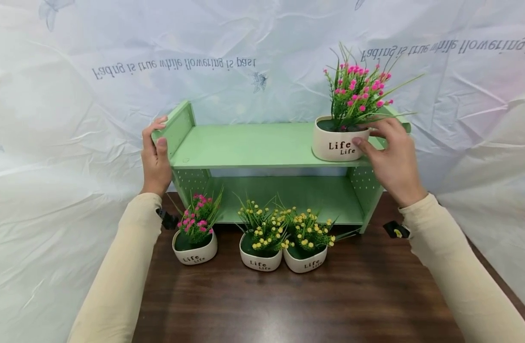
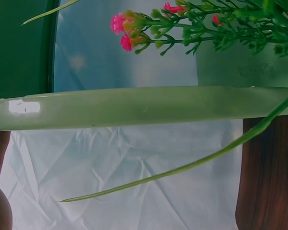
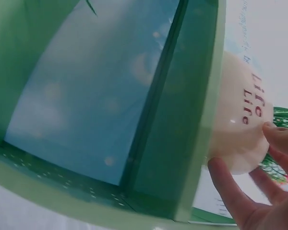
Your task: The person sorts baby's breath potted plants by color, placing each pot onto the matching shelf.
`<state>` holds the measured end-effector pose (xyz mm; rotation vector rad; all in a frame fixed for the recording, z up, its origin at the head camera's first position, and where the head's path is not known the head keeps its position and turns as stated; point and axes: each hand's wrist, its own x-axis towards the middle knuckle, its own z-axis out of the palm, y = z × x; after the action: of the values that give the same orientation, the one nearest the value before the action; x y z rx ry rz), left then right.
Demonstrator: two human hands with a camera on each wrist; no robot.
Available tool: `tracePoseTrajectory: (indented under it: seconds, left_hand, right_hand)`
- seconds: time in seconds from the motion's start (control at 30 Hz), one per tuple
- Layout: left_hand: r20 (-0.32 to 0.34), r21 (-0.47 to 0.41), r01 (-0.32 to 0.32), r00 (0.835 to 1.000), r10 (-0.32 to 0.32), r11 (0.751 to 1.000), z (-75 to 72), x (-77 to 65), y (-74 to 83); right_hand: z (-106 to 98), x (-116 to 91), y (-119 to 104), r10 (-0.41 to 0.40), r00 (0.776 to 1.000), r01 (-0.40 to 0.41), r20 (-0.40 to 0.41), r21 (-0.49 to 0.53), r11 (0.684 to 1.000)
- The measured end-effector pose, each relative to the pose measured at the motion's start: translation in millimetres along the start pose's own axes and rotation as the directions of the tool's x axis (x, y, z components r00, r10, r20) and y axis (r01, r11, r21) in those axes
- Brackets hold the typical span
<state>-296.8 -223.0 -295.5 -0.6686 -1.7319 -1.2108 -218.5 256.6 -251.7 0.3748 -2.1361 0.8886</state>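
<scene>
On the right end of the upper board of a green two-tier shelf (image 1: 245, 143) stands a white "Life" flower pot (image 1: 328, 143) with pink artificial flowers. My right hand (image 1: 395, 157) holds this pot by its right side, thumb on the front; in the right wrist view the fingers (image 3: 225, 184) come round its base near the board's edge. My left hand (image 1: 155, 159) rests against the outside of the shelf's left side panel (image 1: 180, 126), fingertips at its top edge. In the left wrist view only a fingertip and part of the thumb show beside the panel.
On the brown wooden table (image 1: 262, 309), before the shelf, stand a pot of pink flowers (image 1: 195, 255) at the left and two pots of yellow flowers, one (image 1: 260, 262) beside the other (image 1: 307, 264). A pale printed cloth (image 1: 266, 33) hangs behind and along both sides.
</scene>
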Motion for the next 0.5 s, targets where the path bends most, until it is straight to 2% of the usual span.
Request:
tracePoseTrajectory:
  seconds: [0.13, 0.3, 0.5]
  left_hand:
    - [0.0, 0.005, 0.008, 1.0, -0.008, 1.0, -0.7, -2.5, 1.7]
    - [-0.009, 0.011, 0.008, 1.0, -0.008, 1.0, -0.2, -3.1, 3.8]
    - [-0.004, 0.007, 0.003, 1.0, -0.003, 1.0, -0.3, -1.3, 2.8]
  right_hand:
    - [-5.8, -5.5, -4.3, -0.035, 0.996, 0.034, -0.079, -0.013, 0.999]
    - [-19.7, -8.0, -3.6, -0.062, 0.984, 0.074, -0.169, 0.065, 0.995]
    - [-35.7, -6.3, 5.9, -0.024, 0.967, 0.04, -0.252, 0.058, 0.998]
